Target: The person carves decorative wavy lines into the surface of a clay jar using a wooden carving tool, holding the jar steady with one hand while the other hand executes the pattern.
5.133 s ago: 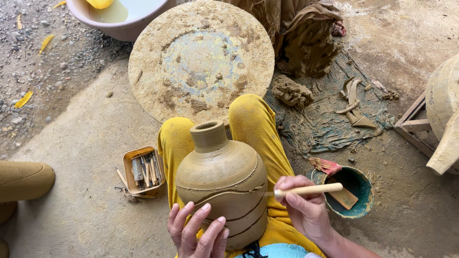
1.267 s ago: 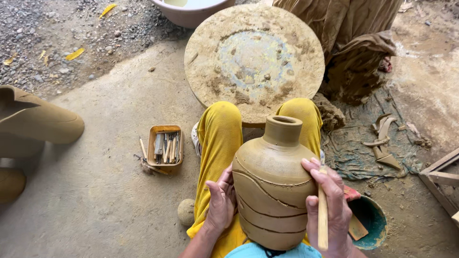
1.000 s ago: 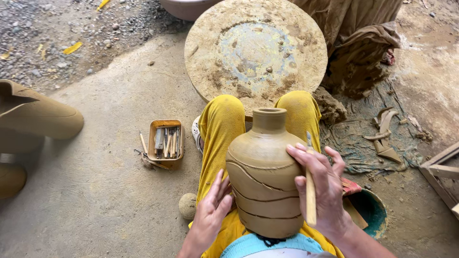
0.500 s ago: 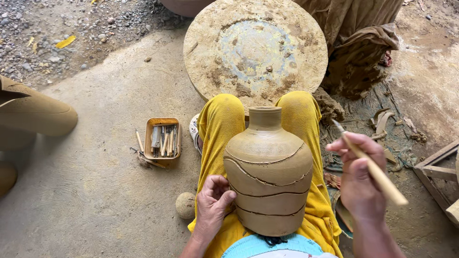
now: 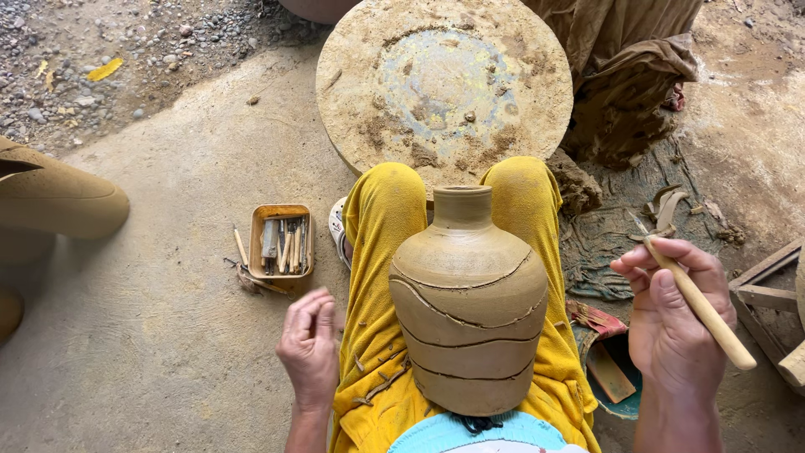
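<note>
I am lifting my right hand (image 5: pixel 671 323), gripping the carving tool (image 5: pixel 700 306), off the clay vase (image 5: pixel 468 306); my left hand (image 5: pixel 309 348), open, has let go too.

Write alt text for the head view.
A carved clay vase rests on a seated person's yellow-trousered lap. The right hand holds a wooden tool away from it; the left hand hovers empty beside. A round wheel lies ahead.
</note>
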